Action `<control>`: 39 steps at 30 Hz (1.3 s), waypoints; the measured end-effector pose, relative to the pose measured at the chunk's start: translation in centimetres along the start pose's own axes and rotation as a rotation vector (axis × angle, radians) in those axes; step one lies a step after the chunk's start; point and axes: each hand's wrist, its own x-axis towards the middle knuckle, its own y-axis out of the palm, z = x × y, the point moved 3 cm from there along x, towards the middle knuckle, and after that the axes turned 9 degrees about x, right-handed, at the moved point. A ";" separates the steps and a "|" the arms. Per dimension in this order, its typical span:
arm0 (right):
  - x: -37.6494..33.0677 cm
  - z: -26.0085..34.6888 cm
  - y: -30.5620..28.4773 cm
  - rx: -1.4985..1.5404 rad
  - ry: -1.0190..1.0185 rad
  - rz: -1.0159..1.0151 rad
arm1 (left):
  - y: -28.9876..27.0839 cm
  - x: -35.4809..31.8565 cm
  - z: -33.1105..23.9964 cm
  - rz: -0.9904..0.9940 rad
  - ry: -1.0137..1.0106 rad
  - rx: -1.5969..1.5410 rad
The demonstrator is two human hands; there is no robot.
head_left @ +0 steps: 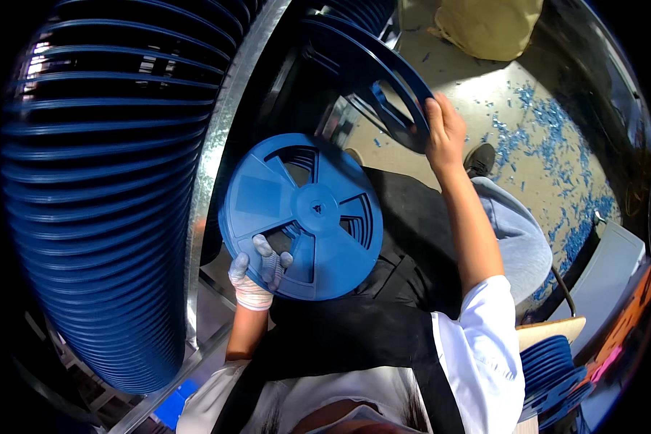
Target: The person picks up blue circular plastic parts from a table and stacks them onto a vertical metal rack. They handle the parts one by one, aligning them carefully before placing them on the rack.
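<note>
A stack of blue plastic reels (340, 264) lies over my lap, its top face turned up, with a round hub and cut-out windows. My left hand (259, 273), in a pale glove, grips the stack at its lower left edge; fingers curl over the rim by a window. Farther off and to the right, my bare right hand (446, 134) is closed on the rim of another blue reel (362, 61). That reel is tilted, apart from the stack, and its far side is in shadow.
A long row of blue reels (98, 217) fills the left, beside a metal rail (213, 159). Blue scraps (550, 130) litter the floor on the right. A yellowish bag (488, 25) stands at the far side. More blue reels (550, 369) sit at the lower right, near a grey panel (604, 267).
</note>
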 end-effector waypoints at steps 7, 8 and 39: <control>8.9 -2.3 6.6 -0.233 -0.463 -0.019 | -1.1 -0.8 0.5 -0.150 -0.053 -0.101; 9.5 -2.2 7.4 -0.255 -0.481 -0.014 | -1.0 -0.8 0.4 -0.189 -0.056 -0.064; -19.6 0.9 -0.6 -0.615 -0.305 1.071 | -4.0 0.8 0.4 0.239 0.066 -0.141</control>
